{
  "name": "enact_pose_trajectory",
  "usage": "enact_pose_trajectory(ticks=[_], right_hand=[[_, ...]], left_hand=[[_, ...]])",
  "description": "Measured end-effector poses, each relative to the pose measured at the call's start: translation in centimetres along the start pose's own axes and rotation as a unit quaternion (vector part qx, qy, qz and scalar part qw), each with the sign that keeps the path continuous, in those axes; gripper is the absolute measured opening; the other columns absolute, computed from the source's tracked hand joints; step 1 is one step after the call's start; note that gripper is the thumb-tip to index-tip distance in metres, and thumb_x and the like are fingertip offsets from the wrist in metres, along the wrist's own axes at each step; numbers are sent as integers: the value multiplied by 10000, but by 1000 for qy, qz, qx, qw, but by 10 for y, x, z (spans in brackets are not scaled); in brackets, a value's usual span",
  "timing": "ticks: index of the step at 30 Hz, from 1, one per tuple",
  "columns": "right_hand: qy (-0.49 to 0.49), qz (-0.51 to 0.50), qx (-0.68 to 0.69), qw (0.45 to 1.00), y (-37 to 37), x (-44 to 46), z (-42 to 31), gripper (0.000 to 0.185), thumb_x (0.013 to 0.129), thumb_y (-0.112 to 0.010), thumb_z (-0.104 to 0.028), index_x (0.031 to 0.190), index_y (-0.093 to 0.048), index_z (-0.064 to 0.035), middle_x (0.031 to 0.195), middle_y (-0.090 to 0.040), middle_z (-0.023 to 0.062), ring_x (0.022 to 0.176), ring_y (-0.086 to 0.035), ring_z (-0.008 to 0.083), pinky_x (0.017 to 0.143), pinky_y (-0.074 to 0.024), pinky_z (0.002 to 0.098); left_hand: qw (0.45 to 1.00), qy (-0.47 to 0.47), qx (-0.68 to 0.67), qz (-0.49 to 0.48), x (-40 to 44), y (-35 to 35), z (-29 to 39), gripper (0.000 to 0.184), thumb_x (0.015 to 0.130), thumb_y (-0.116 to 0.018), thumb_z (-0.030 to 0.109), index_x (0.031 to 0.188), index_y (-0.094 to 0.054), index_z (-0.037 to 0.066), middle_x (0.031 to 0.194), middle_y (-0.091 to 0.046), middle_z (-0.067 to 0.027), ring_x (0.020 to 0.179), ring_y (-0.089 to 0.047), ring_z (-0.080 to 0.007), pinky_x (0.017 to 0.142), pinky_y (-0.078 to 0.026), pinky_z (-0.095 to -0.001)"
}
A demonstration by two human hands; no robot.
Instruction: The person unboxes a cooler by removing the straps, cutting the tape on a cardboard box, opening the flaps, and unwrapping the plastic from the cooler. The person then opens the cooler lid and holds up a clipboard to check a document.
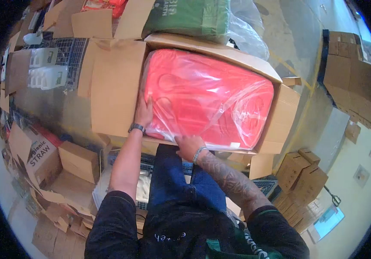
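A large red moulded plastic piece [207, 99], wrapped in clear film, lies flat inside an open cardboard box [118, 86] in front of me. My left hand [144, 113] reaches into the gap at the box's left side and grips the red piece's left edge; some of its fingers are hidden. At the near edge, my right hand [189, 146] has its fingers curled over the film and the red piece's border. Exactly what the right fingertips pinch is hard to make out.
Behind the box stands a green wrapped bundle [185, 19] with loose clear plastic [248, 32]. White jugs [47, 75] sit at left. An open straw carton [43, 157] is lower left. Stacked cardboard boxes [351, 73] and smaller boxes [302, 175] stand to the right.
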State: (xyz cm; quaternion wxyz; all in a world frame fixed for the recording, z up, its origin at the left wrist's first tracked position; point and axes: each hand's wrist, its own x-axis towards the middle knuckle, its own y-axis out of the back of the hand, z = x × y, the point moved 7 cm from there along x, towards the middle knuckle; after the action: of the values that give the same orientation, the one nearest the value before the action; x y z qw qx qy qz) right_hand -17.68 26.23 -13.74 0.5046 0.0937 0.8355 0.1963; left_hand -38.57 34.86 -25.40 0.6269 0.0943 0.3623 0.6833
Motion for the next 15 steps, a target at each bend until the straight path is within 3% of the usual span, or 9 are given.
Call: enact_pose_trajectory(ticks=[3,6,9,12,15], right_hand=[[82,316,-51,944,56,-2,-34,671,795,-783,-381,1373,-564,-119,1335,-582,166,1207,-592,343,937,-511,466],[115,352,-96,924,26,41,-42,641,806,-761,-381,1375,-598,-135,1428,-486,138,1280,-494,331,972,-465,453],[145,327,-110,927,1,80,-31,611,774,-737,-376,1327,-633,-137,1349,-544,103,1220,-533,289,932,-472,434],[275,312,-54,908,9,84,-38,537,806,-718,-380,1283,-666,-138,1256,-614,72,1150,-563,249,903,-474,424],[279,334,65,898,24,78,-36,396,848,-706,-383,1141,-696,-118,1104,-678,77,1056,-603,258,892,-475,427]], left_hand=[[993,93,-1,-68,2,11,2,696,1087,-363,495,1535,-369,-37,1518,-445,-314,1426,-425,-430,1188,-348,-426],[997,69,13,-19,-2,7,-5,675,1094,-312,507,1495,-451,-18,1458,-521,-290,1366,-495,-433,1147,-399,-442],[995,99,-3,29,-4,4,-3,677,1097,-274,513,1464,-506,-7,1441,-543,-276,1352,-508,-431,1129,-416,-453],[995,87,2,38,-2,2,-5,672,1099,-249,506,1472,-502,7,1413,-568,-271,1325,-531,-434,1100,-444,-464],[996,79,17,37,-1,0,-10,656,1102,-241,493,1473,-506,22,1397,-584,-261,1293,-556,-437,1083,-460,-468]])
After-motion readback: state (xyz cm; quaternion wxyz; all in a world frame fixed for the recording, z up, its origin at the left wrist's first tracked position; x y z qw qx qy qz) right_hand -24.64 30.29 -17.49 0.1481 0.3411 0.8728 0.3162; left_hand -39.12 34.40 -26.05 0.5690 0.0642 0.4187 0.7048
